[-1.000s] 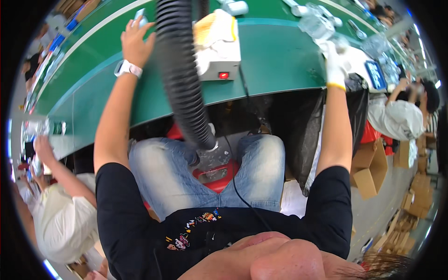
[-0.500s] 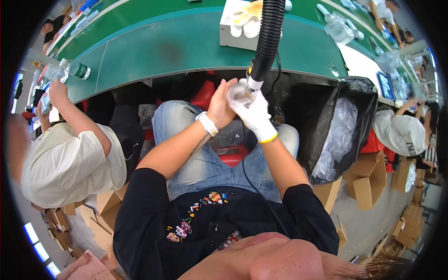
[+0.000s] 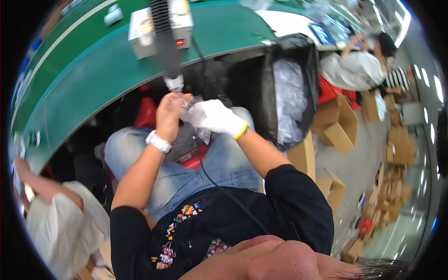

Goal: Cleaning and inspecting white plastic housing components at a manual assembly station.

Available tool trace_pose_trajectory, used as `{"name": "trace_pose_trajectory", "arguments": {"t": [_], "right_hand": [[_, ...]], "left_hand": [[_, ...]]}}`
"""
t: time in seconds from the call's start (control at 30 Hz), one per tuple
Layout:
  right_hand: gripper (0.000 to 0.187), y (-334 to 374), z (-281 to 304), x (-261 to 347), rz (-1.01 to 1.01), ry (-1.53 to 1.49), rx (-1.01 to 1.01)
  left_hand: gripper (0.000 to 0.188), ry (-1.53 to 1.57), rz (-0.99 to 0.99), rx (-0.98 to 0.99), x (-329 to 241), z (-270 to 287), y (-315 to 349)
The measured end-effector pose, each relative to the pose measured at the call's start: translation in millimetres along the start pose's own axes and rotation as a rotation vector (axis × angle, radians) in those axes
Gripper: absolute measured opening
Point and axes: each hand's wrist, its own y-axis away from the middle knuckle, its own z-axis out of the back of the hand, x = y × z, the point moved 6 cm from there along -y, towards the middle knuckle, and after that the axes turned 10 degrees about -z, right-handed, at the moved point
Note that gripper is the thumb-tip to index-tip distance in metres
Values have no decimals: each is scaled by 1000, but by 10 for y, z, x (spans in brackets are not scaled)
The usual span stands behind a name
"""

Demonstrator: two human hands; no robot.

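Note:
Both hands meet above my lap, just under the nozzle of a black ribbed hose (image 3: 164, 37) that hangs down from above. My bare left hand (image 3: 169, 114), with a white watch at the wrist, and my right hand (image 3: 212, 116), in a white glove with a yellow cuff, are closed together around a small clear object (image 3: 185, 106). What the object is cannot be made out. Clear plastic film shows below the hands.
A green workbench (image 3: 93, 60) curves across the top with a white box-shaped device (image 3: 161, 23) on it. A black bag-lined bin (image 3: 289, 88) stands to my right, with cardboard boxes (image 3: 336, 126) beyond. Other people sit at left and upper right.
A second ago both hands reached out to the bench, far apart. They came together at the hose nozzle above my lap and stay there; the view has swung to the right.

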Motion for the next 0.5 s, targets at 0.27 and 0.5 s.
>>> {"name": "trace_pose_trajectory", "arguments": {"t": [0.27,0.5], "right_hand": [[17,271,1744,-1424,219,267,-406],[53,1114,2380,-3579,-1087,616,-403]], "left_hand": [[30,291,382,-63,237,135,-75],[30,378,512,125,318,-195,-118]]}}
